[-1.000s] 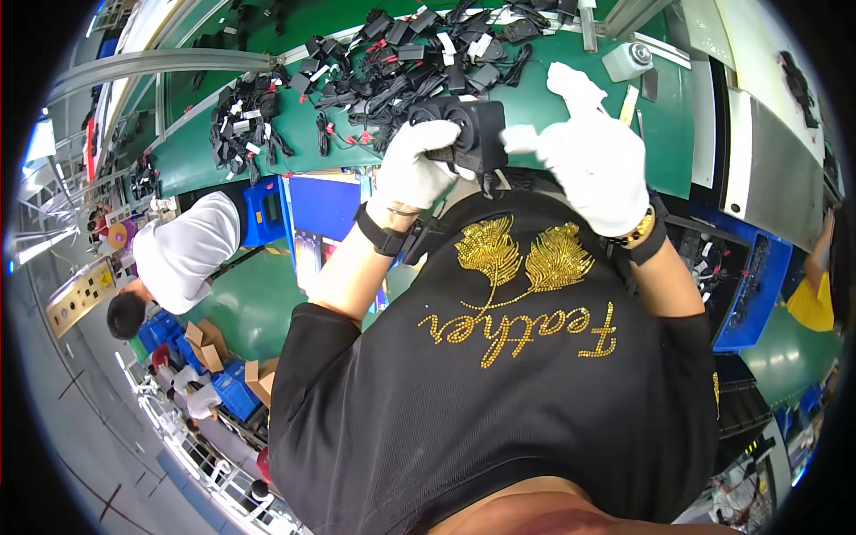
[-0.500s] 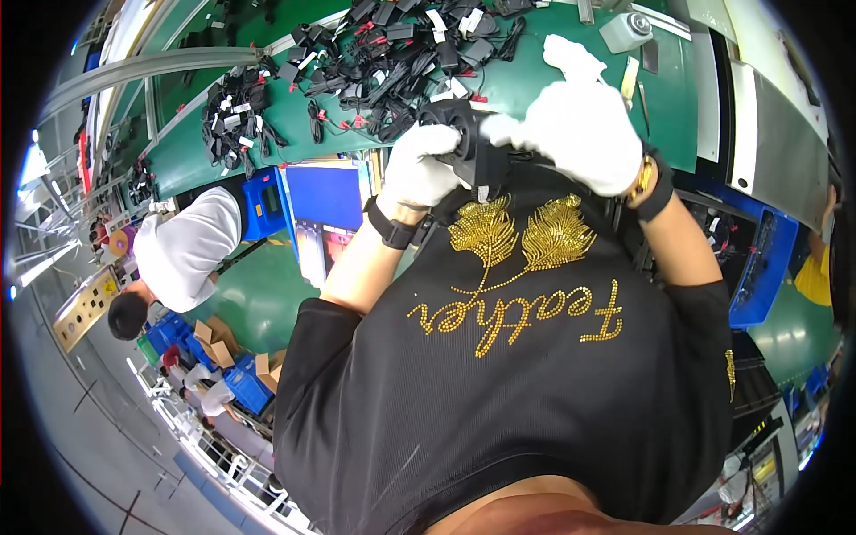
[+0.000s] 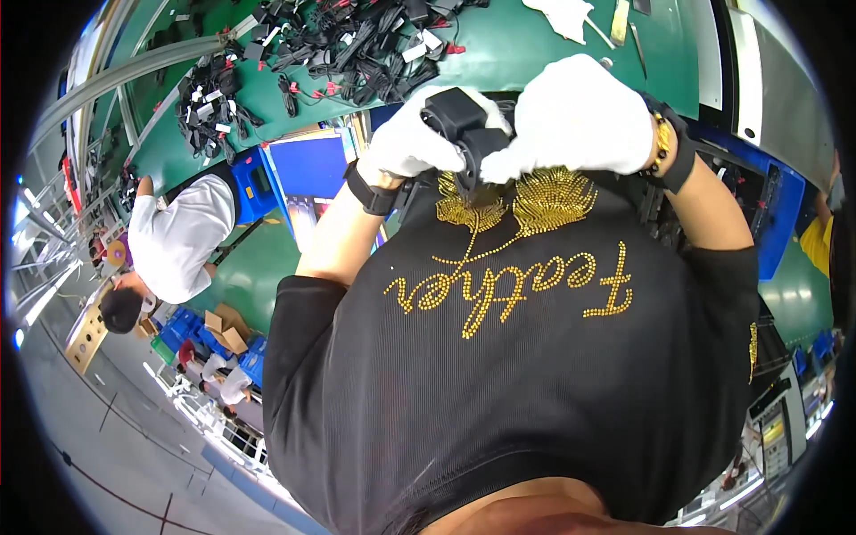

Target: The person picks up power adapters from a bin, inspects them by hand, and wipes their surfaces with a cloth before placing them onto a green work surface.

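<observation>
Both of my hands wear white gloves and hold one black boxy adapter (image 3: 464,125) close against my chest. My left hand (image 3: 412,143) grips its left side and my right hand (image 3: 575,120) closes over its right side. A dark cord hangs from the adapter down over my black shirt. A black band sits on my left wrist and a beaded bracelet on my right.
A green workbench (image 3: 499,49) runs across the top, carrying a heap of black adapters and cables (image 3: 357,40) and a spare white glove (image 3: 563,15). Blue bins (image 3: 308,165) sit under the bench edge. A co-worker in a white shirt (image 3: 174,236) bends at the left.
My two hands have drawn the black adapter from the bench edge in toward my chest, and the bench has slid up in the view.
</observation>
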`<state>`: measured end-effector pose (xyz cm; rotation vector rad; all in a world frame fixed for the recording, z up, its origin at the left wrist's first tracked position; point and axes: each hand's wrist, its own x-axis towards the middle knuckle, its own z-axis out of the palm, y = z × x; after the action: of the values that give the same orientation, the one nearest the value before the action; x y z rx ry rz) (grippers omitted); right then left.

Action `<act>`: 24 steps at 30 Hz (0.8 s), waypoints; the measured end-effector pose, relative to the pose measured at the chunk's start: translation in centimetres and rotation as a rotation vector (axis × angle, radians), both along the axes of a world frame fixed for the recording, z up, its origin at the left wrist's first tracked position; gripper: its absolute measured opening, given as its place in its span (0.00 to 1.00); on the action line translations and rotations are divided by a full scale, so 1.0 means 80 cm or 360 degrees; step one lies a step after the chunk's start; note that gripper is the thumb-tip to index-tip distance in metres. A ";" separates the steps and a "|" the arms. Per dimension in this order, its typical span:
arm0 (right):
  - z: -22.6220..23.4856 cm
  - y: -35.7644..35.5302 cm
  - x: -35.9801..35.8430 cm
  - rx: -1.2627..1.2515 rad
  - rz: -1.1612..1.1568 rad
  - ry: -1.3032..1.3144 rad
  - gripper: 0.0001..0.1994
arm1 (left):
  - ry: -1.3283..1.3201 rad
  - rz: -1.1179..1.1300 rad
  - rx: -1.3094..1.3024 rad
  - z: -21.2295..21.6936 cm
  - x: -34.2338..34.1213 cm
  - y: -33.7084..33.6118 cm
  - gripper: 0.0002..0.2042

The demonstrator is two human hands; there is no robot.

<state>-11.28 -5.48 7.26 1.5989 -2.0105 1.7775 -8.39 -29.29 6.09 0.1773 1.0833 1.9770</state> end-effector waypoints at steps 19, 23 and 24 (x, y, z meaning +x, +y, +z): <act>0.028 0.001 0.011 0.0529 0.0017 0.0022 0.13 | -0.0050 -0.0120 0.0128 -0.006 0.014 -0.002 0.30; 0.025 0.001 0.008 0.0561 0.0100 -0.0388 0.14 | -0.0046 -0.0119 -0.0041 -0.001 0.022 -0.003 0.31; 0.021 0.000 0.015 0.0370 0.0038 -0.0758 0.14 | -0.0139 -0.0164 0.0044 -0.004 0.022 -0.002 0.31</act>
<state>-10.09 -5.49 8.94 1.3423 -2.4856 2.1691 -6.60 -29.44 5.81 0.1569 0.9727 1.8907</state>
